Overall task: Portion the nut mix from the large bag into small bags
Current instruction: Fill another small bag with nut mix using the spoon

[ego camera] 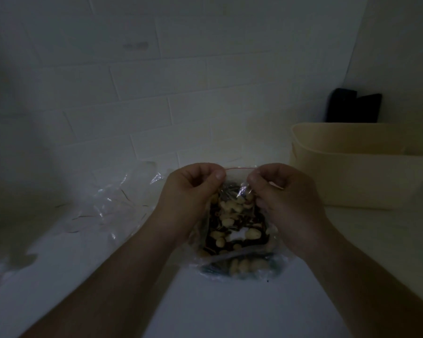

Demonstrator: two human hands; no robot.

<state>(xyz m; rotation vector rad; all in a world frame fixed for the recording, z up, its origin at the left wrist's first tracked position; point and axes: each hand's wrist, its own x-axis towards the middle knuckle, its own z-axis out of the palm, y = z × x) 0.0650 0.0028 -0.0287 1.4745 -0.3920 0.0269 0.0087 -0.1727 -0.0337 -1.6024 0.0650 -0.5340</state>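
A clear bag (237, 215) is edged with a red strip (239, 168) — pale and dark nuts (232, 213) are seen inside. A cream bin (366, 172) — and white tiles (156, 81) — are shown.

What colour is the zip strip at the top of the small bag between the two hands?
Red or pinkish, a thin line; the zip strip shows in the head view, stretched between the left hand and right hand.

Both forearms bare, no sleeves/jewellery visible on left hand (191, 189) or right hand (286, 191).
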